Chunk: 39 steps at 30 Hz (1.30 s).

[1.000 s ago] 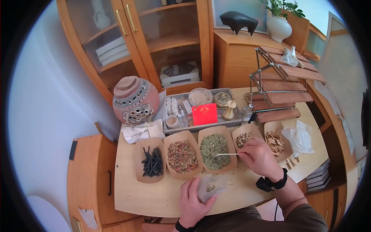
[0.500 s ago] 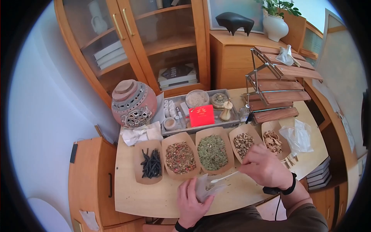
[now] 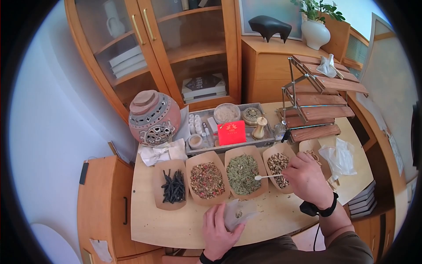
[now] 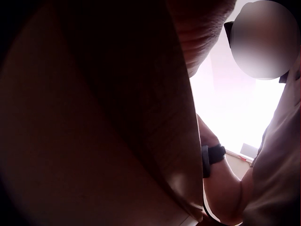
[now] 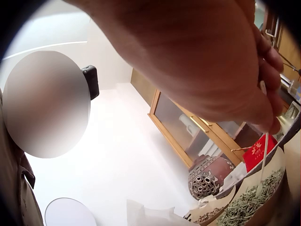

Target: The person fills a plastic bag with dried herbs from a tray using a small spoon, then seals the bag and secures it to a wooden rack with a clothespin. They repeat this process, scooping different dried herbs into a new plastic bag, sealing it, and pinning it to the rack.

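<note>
My right hand pinches a thin white spoon by its handle. The spoon's bowl is over the right side of the paper tray of dried green herbs; in the right wrist view the spoon slants down toward those herbs. My left hand holds a small translucent pouch by its side, its mouth spread, with a little plant matter inside. Just behind the pouch stands a tray of mixed reddish dried bits. Chopped brown pieces fill the tray beside my right hand.
A tray of black twisted pods stands at the left. Wood chips lie in the rightmost tray, partly behind my hand, near a clear plastic bag. Behind are a grey tray with a red card, a clay pot and a slatted rack.
The spoon went from the green herbs to the pouch's mouth, then back up and right to above the herb tray's right side. My left hand and the pouch stay nearly in place.
</note>
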Tool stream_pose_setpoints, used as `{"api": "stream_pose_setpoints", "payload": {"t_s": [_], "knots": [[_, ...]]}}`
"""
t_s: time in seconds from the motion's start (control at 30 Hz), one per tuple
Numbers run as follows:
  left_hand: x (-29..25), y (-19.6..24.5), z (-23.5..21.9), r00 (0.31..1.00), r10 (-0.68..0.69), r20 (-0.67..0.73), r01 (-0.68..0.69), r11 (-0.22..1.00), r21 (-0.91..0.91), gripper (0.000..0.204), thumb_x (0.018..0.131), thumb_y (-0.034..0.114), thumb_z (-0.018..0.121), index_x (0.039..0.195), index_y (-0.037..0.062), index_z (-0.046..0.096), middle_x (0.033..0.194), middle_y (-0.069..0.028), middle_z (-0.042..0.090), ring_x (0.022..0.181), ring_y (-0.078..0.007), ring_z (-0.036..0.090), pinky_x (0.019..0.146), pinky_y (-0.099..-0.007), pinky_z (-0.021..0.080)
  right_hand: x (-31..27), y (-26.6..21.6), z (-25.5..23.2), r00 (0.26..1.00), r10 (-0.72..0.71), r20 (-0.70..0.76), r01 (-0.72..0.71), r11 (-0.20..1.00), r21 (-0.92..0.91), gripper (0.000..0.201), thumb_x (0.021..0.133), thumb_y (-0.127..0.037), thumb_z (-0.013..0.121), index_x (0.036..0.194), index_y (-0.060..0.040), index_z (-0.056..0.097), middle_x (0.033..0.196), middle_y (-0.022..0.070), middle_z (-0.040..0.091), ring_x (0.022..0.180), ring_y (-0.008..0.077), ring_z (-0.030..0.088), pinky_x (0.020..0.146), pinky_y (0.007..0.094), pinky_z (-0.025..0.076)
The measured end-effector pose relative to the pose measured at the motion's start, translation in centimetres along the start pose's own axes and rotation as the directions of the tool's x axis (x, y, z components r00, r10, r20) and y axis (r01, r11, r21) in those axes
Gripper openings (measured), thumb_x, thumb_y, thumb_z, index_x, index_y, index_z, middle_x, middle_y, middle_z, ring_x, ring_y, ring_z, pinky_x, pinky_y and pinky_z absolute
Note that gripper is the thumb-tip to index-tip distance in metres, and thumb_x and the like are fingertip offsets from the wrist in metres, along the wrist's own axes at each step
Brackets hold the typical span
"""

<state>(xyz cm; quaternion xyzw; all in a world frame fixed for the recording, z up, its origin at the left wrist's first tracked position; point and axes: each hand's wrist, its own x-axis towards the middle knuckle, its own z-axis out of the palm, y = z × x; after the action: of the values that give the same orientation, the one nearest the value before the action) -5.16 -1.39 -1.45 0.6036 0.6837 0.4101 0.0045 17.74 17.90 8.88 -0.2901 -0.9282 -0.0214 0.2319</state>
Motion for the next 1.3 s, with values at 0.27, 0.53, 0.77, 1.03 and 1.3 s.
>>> {"api": "stream_pose_setpoints", "payload": {"t_s": [0.27,0.53,0.77,1.03,1.3], "knots": [[0.2,0.1,-0.2,1.0,-0.003,0.004,0.003,1.0,-0.003,0.08,0.076,0.033,0.093,0.137,-0.0043,0.058,0.127,-0.0242,0.061,0.115,-0.0427,0.061,0.097,-0.0506,0.053,1.5,-1.2,3.6,0.997,-0.064,0.032,0.065,0.998,-0.026,0.003,0.073,-0.008,0.069,0.071,-0.0078,0.067,0.083,0.0077,0.059,0.088,0.0295,0.06,0.08,0.0435,0.048],[0.2,0.1,-0.3,1.0,-0.011,0.003,0.012,1.0,-0.007,0.08,0.076,0.031,0.093,0.137,-0.0051,0.058,0.126,-0.0238,0.061,0.114,-0.0423,0.061,0.097,-0.0498,0.053,1.6,-1.3,4.9,0.999,0.045,0.012,-0.047,0.977,0.209,0.005,0.078,-0.008,0.077,0.083,-0.0074,0.078,0.084,0.0082,0.062,0.09,0.0313,0.062,0.083,0.0436,0.05],[0.1,0.2,-0.3,1.0,-0.005,0.014,0.005,1.0,-0.02,0.08,0.075,0.029,0.093,0.138,-0.0051,0.057,0.126,-0.0241,0.061,0.116,-0.0422,0.06,0.098,-0.0496,0.053,0.4,-0.2,4.5,0.991,0.132,0.005,-0.129,0.957,0.261,0.009,0.08,-0.007,0.081,0.089,-0.0058,0.08,0.086,0.0084,0.067,0.089,0.0313,0.064,0.082,0.043,0.052],[0.1,0.2,-0.2,1.0,-0.003,0.019,0.003,1.0,-0.012,0.079,0.075,0.029,0.093,0.138,-0.0046,0.057,0.126,-0.0241,0.061,0.115,-0.0419,0.061,0.098,-0.0494,0.053,-0.1,0.2,3.3,0.982,0.187,0.007,-0.18,0.932,0.316,0.009,0.082,-0.006,0.079,0.091,-0.0053,0.08,0.087,0.0088,0.069,0.088,0.0312,0.064,0.081,0.0425,0.052],[0.1,0.2,-0.1,1.0,-0.013,0.016,0.013,1.0,0.015,0.079,0.076,0.03,0.093,0.138,-0.0041,0.057,0.125,-0.0241,0.06,0.115,-0.0423,0.061,0.097,-0.0496,0.053,-0.2,0.3,2.1,0.982,0.186,0.018,-0.181,0.924,0.337,0.007,0.083,-0.005,0.079,0.089,-0.0052,0.08,0.087,0.0073,0.069,0.088,0.0303,0.063,0.081,0.0423,0.051]]}}
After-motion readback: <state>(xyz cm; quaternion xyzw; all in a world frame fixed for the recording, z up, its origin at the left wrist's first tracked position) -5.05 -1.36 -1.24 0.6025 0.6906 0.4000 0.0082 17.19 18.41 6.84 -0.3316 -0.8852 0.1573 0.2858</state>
